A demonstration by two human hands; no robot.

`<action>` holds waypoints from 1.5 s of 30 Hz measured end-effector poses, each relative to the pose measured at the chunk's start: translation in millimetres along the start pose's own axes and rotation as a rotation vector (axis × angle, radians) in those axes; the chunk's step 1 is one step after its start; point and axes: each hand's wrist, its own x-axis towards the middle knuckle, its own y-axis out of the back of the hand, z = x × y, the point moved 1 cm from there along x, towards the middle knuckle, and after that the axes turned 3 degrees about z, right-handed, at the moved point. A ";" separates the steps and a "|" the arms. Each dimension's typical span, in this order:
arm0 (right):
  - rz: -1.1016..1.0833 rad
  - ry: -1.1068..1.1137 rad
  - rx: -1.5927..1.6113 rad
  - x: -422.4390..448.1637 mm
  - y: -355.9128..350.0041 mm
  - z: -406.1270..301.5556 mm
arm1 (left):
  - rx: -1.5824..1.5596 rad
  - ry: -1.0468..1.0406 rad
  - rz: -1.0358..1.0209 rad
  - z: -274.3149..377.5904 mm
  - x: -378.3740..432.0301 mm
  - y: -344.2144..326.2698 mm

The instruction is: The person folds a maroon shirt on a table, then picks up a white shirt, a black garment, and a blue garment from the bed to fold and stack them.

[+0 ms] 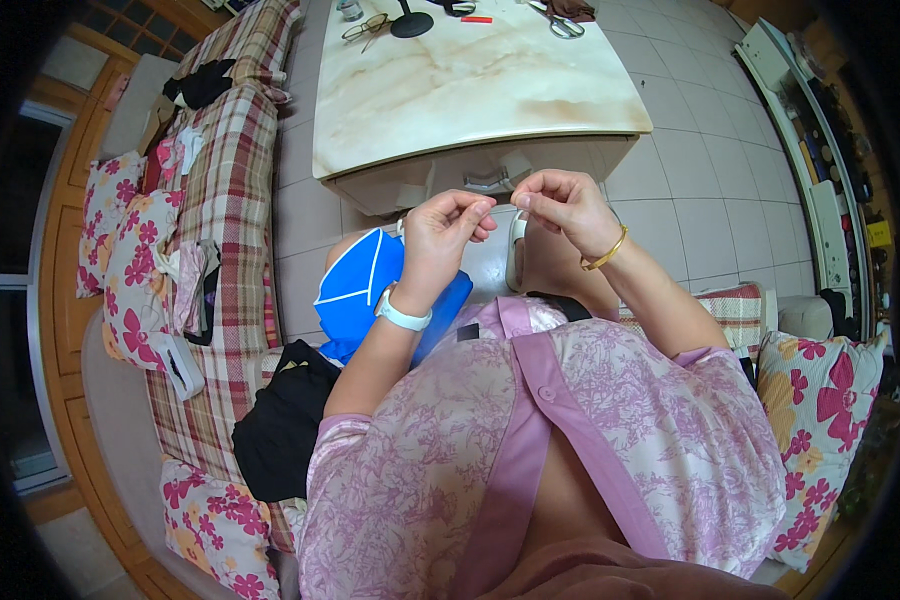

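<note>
My left hand (450, 225), with a pale watch (403, 312) at the wrist, is raised above my lap, thumb and forefinger pinched together. Close to its right, my right hand (566, 206) pinches in the same way; a gold bangle (606, 251) circles that wrist. The fingertips nearly meet. Anything thin between them is too small to make out. Blue fabric with white piping (371, 289) lies over my lap, partly hidden behind my left forearm.
Ahead stands a marble-topped table (465, 97) bearing scissors (565, 27), eyeglasses (366, 28), a black round stand base (412, 25) and a red object (477, 19). A plaid-covered sofa (225, 172) with floral cushions (139, 262) runs along the left. Black cloth (285, 420) lies beside me.
</note>
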 end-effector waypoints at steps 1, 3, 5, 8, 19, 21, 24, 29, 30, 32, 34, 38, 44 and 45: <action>0.004 -0.005 0.000 -0.4 -0.5 0.2 | -0.022 0.018 -0.006 -3.2 0.3 0.1; 0.011 -0.015 0.000 -1.0 -1.5 1.6 | -0.046 0.040 -0.010 -7.7 0.0 0.2; -0.013 -0.032 0.011 -1.1 -2.2 3.6 | -0.050 0.046 -0.005 -10.3 -1.8 0.3; -0.053 -0.083 -0.023 -1.4 -2.3 5.1 | 0.098 -0.122 0.090 -11.5 -5.3 -1.2; -0.148 -0.171 0.022 1.4 -2.5 33.8 | 0.705 -0.640 -0.063 -1.1 -7.2 -4.5; -0.132 -0.182 0.034 1.8 -3.2 35.9 | 0.695 -0.616 -0.024 -3.3 -8.4 -5.1; -0.133 -0.177 -0.002 2.2 -1.2 41.4 | 0.688 -0.586 0.031 -4.5 -9.0 -6.5; -0.083 -0.236 0.183 -2.1 -8.6 41.0 | 0.651 -0.520 0.106 -12.9 -6.0 -0.5; -0.085 -0.252 0.241 -2.6 -9.2 41.5 | 0.588 -0.446 0.110 -14.8 -5.0 0.5; -0.126 -0.265 0.317 -3.1 -8.9 43.3 | 0.463 -0.299 0.118 -19.6 -3.0 2.4; -0.149 -0.253 0.352 -3.0 -10.4 42.9 | 0.131 -0.116 0.110 -33.4 -0.6 5.2; -0.136 -0.206 0.351 -2.4 -12.7 40.8 | -0.293 0.184 0.076 -40.4 -0.1 6.4; -0.126 -0.061 0.327 -8.4 -6.2 13.9 | -0.601 0.289 0.037 -44.6 3.5 9.7; -0.150 -0.002 0.319 -13.3 -7.7 -3.8 | -0.621 0.302 0.067 -43.9 3.5 12.0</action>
